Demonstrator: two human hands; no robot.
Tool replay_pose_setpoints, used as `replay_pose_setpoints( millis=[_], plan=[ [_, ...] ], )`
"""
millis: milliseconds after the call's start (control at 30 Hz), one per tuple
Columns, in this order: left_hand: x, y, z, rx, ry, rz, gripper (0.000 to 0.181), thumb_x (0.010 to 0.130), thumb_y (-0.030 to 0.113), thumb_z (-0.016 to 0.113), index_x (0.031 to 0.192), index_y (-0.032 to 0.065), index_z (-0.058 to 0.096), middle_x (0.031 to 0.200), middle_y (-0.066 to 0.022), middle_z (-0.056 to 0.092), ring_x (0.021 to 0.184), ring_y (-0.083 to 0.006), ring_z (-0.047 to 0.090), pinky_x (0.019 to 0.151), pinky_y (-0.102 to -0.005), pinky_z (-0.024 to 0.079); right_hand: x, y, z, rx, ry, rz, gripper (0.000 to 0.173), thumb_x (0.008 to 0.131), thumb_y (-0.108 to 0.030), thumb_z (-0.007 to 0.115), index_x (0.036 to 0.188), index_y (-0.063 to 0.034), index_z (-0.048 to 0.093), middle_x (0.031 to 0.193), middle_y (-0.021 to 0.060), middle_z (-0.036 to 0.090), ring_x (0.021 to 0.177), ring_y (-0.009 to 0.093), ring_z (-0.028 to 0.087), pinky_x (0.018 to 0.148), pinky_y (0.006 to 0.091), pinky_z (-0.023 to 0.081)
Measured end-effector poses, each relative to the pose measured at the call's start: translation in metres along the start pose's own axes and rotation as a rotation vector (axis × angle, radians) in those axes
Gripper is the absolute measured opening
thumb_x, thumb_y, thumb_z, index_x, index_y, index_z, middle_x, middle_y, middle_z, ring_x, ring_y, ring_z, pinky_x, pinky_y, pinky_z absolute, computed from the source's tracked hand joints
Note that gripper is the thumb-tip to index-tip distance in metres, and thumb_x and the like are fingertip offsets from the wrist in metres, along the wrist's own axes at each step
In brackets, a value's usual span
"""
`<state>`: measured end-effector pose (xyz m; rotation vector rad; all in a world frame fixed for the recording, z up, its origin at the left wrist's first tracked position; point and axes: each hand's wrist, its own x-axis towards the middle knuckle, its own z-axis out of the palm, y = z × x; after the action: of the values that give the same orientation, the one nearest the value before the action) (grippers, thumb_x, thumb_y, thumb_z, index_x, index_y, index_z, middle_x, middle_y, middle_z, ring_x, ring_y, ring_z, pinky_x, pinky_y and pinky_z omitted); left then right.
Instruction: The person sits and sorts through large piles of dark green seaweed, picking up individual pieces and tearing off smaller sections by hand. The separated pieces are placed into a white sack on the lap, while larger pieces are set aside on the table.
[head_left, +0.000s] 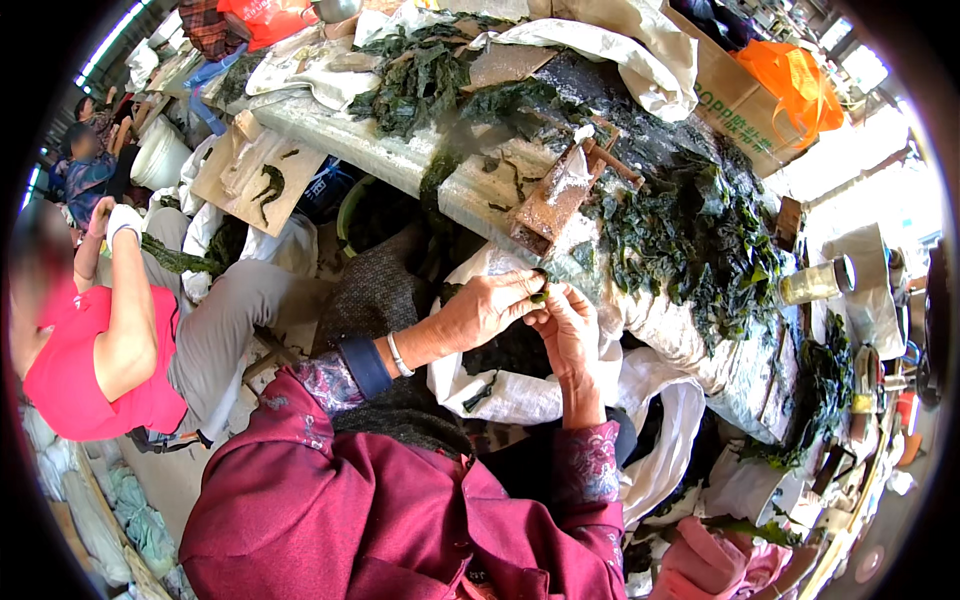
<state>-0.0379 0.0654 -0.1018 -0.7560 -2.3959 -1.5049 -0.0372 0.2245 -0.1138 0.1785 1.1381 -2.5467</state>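
My left hand (491, 311), with a silver bangle at the wrist, pinches a small dark green piece of kelp (539, 297). From the other side my right hand (568, 330) grips the same piece between thumb and fingers. Much of the piece is hidden by the fingertips. Below both hands, a white woven sack (499, 400) gapes around dark kelp. Just beyond them, at the table (480, 196) edge, sits a rusty box-shaped holder (559, 191) with white, salt-like grains on it. A large heap of dark green kelp (690, 232) covers the table to the right.
At left sits a co-worker in a pink top (112, 360), by a wooden board (259, 176) with kelp scraps. A green-rimmed tub (346, 217) stands under the table. A lidded jar (816, 280) lies at the right; a cardboard box (739, 105) and an orange bag (795, 86) are behind.
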Motion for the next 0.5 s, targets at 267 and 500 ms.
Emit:
replay_pose_setpoints(
  millis=[267, 500],
  plan=[
    [0.006, 0.027, 0.0, 0.004, 0.324, 0.086, 0.015, 0.082, 0.004, 0.064, 0.095, -0.0028, 0.06, 0.077, -0.0069, 0.061, 0.066, -0.0141, 0.059, 0.062, -0.0243, 0.049, -0.003, 0.005, 0.01, 0.177, -0.137, -0.06, 0.003, 0.092, -0.006, 0.051, 0.09, -0.0081, 0.052, 0.068, -0.0034, 0.044, 0.057, 0.007, 0.04, 0.062, 0.0282, 0.044],
    [0.0, 0.018, -0.016, -0.86, 0.168, -0.692, 0.007, 0.086, 0.007, 0.063, 0.087, 0.0037, 0.058, 0.072, 0.0015, 0.056, 0.053, -0.0044, 0.046, 0.049, -0.0212, 0.042, -0.013, 0.016, -0.003, -0.277, -0.168, -0.226, 0.013, 0.092, -0.006, 0.055, 0.104, -0.0024, 0.058, 0.083, 0.0056, 0.062, 0.071, 0.013, 0.059, 0.069, 0.0257, 0.051]
  ],
)
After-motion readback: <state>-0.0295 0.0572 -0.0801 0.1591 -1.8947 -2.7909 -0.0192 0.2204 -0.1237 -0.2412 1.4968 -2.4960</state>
